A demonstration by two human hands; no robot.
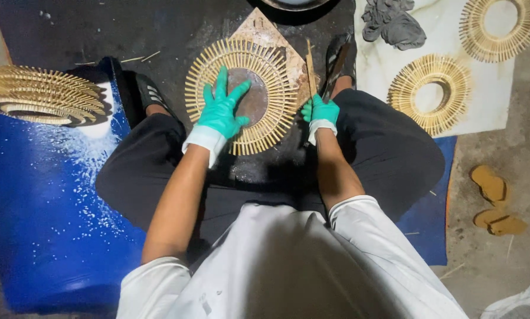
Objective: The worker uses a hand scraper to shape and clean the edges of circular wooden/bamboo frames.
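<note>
While seated on the floor, operator status:
Left hand [221, 112]: open, flat on sunburst stick ring [241, 94].
Right hand [320, 111]: closed around thin stick [309, 65].
Ring location: dark mat [100, 29], between the knees.

Both the left hand [221, 112] and the right hand [321, 112] are covered by smooth teal rubber gloves with white cuffs. The sunburst ring [241, 94] is made of pale matt wooden sticks, as is the thin stick [310, 62] gripped by the right hand. The blue mat [35, 207] looks glossy and white-speckled, and the dark floor [88, 29] is seen as rough and matt.
</note>
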